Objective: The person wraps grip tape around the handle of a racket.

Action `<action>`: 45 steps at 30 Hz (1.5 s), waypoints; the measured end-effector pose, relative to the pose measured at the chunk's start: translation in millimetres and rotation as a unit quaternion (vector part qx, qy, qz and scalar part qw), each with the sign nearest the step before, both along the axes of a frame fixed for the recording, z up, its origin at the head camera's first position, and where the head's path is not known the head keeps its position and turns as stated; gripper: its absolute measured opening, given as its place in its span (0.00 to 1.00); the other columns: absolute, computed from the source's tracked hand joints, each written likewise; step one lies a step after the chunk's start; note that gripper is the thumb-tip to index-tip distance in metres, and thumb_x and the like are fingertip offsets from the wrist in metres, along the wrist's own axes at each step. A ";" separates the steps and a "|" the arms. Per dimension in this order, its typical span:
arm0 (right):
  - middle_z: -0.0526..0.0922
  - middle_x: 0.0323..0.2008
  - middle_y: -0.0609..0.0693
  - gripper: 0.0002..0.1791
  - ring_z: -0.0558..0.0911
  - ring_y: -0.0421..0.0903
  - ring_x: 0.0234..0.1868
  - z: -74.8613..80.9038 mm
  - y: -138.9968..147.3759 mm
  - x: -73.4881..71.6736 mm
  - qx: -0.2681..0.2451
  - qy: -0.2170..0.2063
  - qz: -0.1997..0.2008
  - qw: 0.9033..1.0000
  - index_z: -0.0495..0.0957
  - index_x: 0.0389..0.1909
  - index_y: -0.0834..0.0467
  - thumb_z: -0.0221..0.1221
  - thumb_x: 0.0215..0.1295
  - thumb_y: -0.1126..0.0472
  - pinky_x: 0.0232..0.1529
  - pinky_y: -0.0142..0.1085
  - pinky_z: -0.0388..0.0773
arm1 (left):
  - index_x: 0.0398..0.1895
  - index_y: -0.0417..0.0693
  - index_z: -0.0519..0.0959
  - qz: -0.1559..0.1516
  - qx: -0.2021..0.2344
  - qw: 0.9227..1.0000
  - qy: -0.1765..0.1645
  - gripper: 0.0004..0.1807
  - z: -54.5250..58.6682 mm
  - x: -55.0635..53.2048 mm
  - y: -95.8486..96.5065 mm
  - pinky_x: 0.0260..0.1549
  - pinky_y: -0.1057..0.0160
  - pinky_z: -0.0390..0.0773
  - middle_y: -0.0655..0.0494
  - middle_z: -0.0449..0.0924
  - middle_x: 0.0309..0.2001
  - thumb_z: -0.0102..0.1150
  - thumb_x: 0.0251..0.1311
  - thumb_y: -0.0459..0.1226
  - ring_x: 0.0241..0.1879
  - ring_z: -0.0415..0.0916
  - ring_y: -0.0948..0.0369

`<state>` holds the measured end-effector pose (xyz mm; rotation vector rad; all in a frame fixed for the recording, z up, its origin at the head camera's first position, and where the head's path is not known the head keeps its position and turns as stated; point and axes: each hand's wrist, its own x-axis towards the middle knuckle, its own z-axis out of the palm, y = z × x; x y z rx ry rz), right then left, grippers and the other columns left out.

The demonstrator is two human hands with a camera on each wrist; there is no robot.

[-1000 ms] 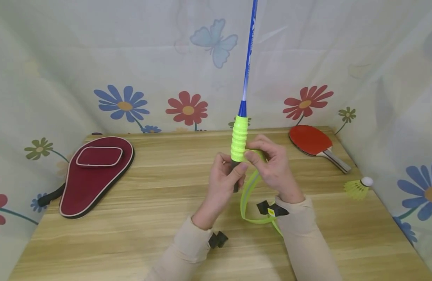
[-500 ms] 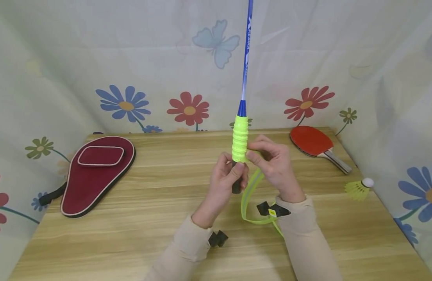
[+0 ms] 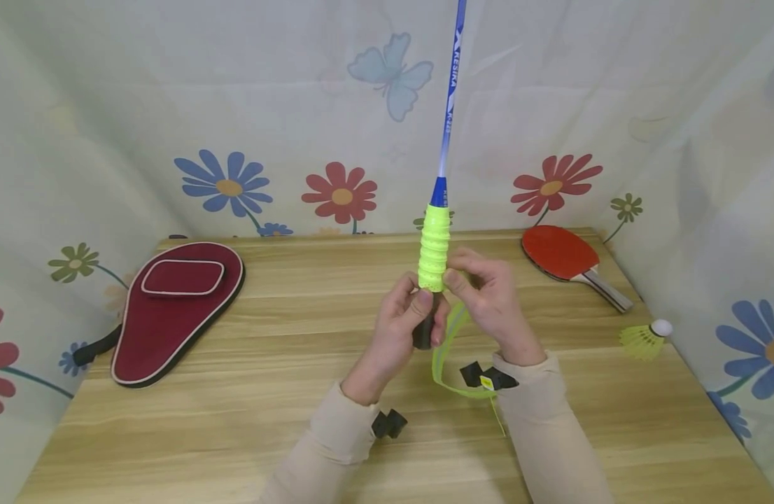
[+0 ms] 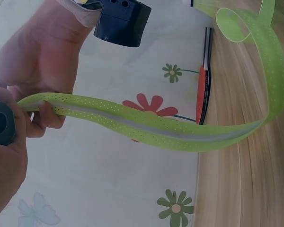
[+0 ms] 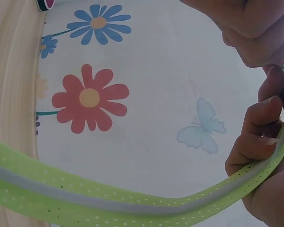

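A badminton racket [image 3: 451, 105] with a blue shaft stands nearly upright, its head out of view above. Neon-green overgrip tape [image 3: 434, 245] is wound in ridged turns round the upper part of its handle. The bare black lower handle [image 3: 423, 332] is gripped by my left hand [image 3: 396, 325]. Just right of the lowest turn, my right hand [image 3: 493, 301] pinches the tape between thumb and fingers. From there the loose perforated tape [image 4: 180, 135], with a grey centre strip, hangs in a curve to the table. In the right wrist view the tape [image 5: 156, 208] passes under curled fingers.
A maroon paddle case [image 3: 173, 315] lies at the left of the wooden table [image 3: 299, 336]. At the right are a red table tennis paddle [image 3: 560, 252] and a yellow shuttlecock [image 3: 645, 338]. A flowered curtain [image 3: 267, 84] surrounds the table's back and sides.
The racket has turned about its length, bringing the shaft lettering round to face the head camera. It tipped slightly left, then back right. Both hands keep their holds.
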<state>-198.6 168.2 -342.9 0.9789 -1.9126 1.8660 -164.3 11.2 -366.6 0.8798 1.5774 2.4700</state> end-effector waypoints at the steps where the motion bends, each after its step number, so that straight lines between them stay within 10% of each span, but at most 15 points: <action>1: 0.83 0.35 0.51 0.07 0.78 0.47 0.37 0.4 0.0 0.5 -0.008 0.005 0.001 1.000 0.82 0.36 0.73 0.56 0.61 0.80 0.42 0.34 0.76 | 0.43 0.41 0.63 -0.002 -0.002 1.000 0.002 0.16 -0.2 -0.1 -0.1 0.17 0.67 0.73 0.54 0.71 0.25 0.40 0.75 0.46 0.19 0.69 0.63; 16: 0.79 0.27 0.52 0.09 0.73 0.44 0.28 1.1 -1.5 1.9 -0.024 0.024 -0.033 0.999 0.84 0.35 0.70 0.62 0.53 0.82 0.26 0.29 0.69 | 0.43 0.30 0.71 0.075 -0.067 0.995 -0.013 0.28 -0.6 -0.2 0.0 0.21 0.66 0.77 0.53 0.72 0.26 0.33 0.77 0.50 0.21 0.72 0.63; 45: 0.81 0.29 0.50 0.20 0.77 0.45 0.30 -9.7 5.8 -10.7 -0.035 0.038 0.083 0.995 0.77 0.32 0.71 0.66 0.62 0.55 0.34 0.33 0.78 | 0.35 0.29 0.69 0.007 -0.041 0.999 -0.012 0.29 1.4 6.5 -3.3 0.08 0.64 0.68 0.56 0.68 0.17 0.26 0.78 0.47 0.12 0.65 0.63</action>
